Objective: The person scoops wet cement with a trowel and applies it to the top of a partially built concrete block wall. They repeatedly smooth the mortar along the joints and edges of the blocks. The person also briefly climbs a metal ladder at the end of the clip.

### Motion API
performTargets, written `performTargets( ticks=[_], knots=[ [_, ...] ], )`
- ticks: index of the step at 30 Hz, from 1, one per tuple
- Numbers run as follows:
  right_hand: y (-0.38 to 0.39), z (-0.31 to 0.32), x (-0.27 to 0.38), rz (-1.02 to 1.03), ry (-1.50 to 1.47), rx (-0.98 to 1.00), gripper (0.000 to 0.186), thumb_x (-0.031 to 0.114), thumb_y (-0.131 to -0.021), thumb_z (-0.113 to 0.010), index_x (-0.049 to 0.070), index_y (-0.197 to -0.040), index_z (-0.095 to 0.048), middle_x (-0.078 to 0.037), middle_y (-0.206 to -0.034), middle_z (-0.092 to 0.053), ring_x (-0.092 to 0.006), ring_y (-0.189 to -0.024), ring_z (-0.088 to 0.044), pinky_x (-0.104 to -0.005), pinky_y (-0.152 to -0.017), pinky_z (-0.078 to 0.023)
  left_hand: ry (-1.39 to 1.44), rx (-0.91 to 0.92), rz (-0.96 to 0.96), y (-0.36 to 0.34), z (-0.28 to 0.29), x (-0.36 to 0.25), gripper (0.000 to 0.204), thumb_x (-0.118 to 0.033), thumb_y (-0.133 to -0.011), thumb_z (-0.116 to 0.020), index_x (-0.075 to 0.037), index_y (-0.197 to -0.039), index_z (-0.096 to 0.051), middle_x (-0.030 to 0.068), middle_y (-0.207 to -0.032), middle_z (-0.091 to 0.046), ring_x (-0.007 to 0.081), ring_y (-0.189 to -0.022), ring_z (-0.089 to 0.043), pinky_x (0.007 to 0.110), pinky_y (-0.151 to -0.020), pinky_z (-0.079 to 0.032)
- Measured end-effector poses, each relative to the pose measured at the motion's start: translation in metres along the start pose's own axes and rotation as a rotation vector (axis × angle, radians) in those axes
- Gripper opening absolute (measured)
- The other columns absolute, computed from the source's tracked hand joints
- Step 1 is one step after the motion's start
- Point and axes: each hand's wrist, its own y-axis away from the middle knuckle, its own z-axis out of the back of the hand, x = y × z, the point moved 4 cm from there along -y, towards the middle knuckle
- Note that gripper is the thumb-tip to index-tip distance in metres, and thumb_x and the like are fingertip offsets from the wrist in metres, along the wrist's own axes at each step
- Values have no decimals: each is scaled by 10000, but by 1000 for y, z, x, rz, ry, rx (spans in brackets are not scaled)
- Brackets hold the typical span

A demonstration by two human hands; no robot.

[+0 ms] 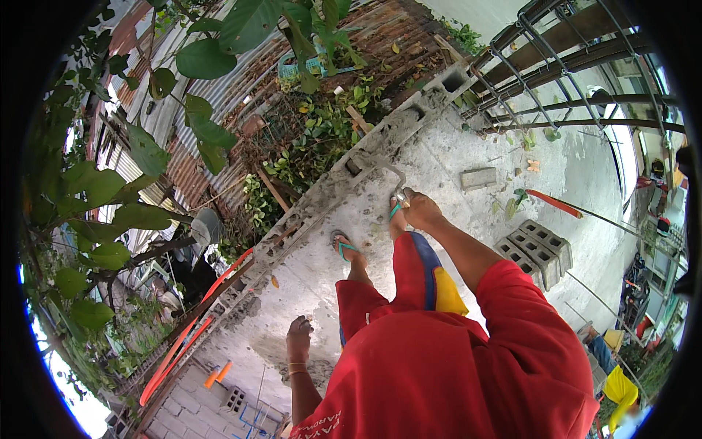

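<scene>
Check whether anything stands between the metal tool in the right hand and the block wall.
Nothing visible does. The metal tool, held in the right hand, bends toward the block wall; whether they touch is hard to tell. The right foot shows beside the hand, and the loose grey block lies off to the right.

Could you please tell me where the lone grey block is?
In the head view, the lone grey block lies on the pale concrete right of centre, beyond the right hand and to its right.
</scene>
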Motion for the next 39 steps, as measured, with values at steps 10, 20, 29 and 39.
performTargets(
  ticks=[10,20,29,39],
  knots=[
    [-10,57,-49,-233,-206,-154,717,355,-905,-686,9,-1478,-430,-282,-1288,-641,-425,-1230,-607,-475,-1037,-499,111,-42,142,49,-50,40,457,-195,-944,-601,-18,-1365,-586,81,-1103,-696,161,-897,-690,315,-689,-496],
    [-51,89,-88,-193,-44,-288,589,346,-882,-709,-21,-1307,-533,-273,-1203,-680,-420,-1149,-652,-459,-1000,-521,240,-85,42,56,-43,61,396,-168,-979,-582,-20,-1346,-591,59,-1129,-690,158,-923,-682,304,-704,-493],
    [-46,17,-43,-76,186,-257,464,238,-897,-628,-70,-1244,-612,-282,-1275,-652,-391,-1215,-635,-437,-1029,-519,434,-147,148,95,-78,253,381,-146,-959,-589,16,-1303,-610,122,-1135,-680,196,-921,-682,328,-696,-521],
    [18,-96,51,57,312,-240,613,369,-914,-678,-98,-1298,-576,-279,-1249,-664,-377,-1226,-624,-415,-1052,-496,317,-172,-159,196,-136,497,396,-184,-930,-621,-32,-1296,-611,85,-1109,-636,202,-859,-692,350,-616,-475]
  ],
)
